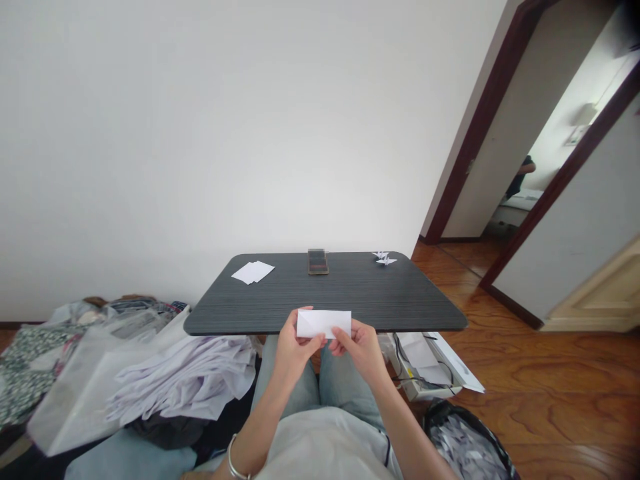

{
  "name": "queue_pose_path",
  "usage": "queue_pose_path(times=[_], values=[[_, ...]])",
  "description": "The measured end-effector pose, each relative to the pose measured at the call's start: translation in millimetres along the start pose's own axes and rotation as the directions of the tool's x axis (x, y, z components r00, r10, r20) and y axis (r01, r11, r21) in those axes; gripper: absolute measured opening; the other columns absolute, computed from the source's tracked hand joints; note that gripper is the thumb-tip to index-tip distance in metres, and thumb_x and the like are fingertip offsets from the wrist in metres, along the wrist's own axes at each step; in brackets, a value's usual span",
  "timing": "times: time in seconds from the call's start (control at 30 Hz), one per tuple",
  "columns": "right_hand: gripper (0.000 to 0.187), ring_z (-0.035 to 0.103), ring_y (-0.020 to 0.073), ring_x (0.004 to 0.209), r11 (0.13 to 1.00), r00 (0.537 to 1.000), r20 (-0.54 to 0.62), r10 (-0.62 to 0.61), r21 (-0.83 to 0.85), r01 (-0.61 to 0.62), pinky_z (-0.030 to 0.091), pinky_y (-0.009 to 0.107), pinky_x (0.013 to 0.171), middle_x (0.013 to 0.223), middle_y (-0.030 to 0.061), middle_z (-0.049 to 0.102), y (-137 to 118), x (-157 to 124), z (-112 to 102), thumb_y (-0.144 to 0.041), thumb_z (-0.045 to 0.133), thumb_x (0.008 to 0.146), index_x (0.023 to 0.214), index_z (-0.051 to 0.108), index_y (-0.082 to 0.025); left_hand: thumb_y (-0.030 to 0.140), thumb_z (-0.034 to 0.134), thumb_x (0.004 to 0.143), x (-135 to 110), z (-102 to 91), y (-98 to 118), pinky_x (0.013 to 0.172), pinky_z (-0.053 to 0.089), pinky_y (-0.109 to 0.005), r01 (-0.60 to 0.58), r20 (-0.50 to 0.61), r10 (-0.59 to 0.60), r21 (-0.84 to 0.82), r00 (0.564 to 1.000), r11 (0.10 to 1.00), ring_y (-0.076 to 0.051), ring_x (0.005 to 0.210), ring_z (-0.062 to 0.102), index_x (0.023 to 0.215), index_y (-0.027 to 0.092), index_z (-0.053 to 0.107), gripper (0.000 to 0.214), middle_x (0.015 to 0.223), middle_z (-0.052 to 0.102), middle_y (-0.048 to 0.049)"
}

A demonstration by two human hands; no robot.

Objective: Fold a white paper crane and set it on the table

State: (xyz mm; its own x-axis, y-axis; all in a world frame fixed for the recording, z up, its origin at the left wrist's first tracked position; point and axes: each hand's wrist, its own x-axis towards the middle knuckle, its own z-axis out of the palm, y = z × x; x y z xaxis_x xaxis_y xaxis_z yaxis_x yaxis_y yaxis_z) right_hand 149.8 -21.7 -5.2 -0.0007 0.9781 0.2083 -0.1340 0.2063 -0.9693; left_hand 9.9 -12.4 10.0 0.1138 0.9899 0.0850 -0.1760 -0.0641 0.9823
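I hold a folded white paper in both hands, just above the near edge of a dark grey table. My left hand pinches its left end with thumb and fingers. My right hand pinches its lower right part. On the table lie loose white paper sheets at the far left, a small dark phone-like object at the far middle, and folded paper cranes at the far right.
A pile of clothes and plastic bags lies on the left. A white box with cables and a dark bin of paper scraps sit on the wooden floor at right. An open doorway shows part of a person.
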Motion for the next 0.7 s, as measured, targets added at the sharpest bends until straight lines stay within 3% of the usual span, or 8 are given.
queue_pose_path(times=[0.33, 0.7], values=[[0.031, 0.056, 0.0113, 0.04, 1.0, 0.999, -0.05, -0.005, -0.022, 0.003, 0.046, 0.02, 0.041, 0.05, 0.0024, 0.065, 3.7, 2.3, -2.9, -0.044, 0.063, 0.073, 0.065, 0.06, -0.014, 0.023, 0.073, 0.06, 1.9, -10.1, 5.2, 0.063, 0.054, -0.028, 0.06, 0.017, -0.06, -0.014, 0.998, 0.998, -0.015, 0.058, 0.065, 0.114, 0.015, 0.039, 0.065, 0.074, 0.069, -0.0035], [0.033, 0.057, 0.0125, 0.041, 1.0, 0.995, -0.096, 0.005, -0.023, -0.007, 0.046, 0.021, 0.042, 0.05, 0.0031, 0.065, 2.3, 3.6, -7.9, -0.047, 0.065, 0.07, 0.065, 0.059, -0.015, 0.022, 0.07, 0.062, 5.0, -21.2, 5.8, 0.064, 0.053, -0.027, 0.01, 0.011, -0.01, -0.012, 1.0, 1.0, -0.014, 0.06, 0.065, 0.115, 0.015, 0.041, 0.062, 0.06, 0.061, 0.0051]])
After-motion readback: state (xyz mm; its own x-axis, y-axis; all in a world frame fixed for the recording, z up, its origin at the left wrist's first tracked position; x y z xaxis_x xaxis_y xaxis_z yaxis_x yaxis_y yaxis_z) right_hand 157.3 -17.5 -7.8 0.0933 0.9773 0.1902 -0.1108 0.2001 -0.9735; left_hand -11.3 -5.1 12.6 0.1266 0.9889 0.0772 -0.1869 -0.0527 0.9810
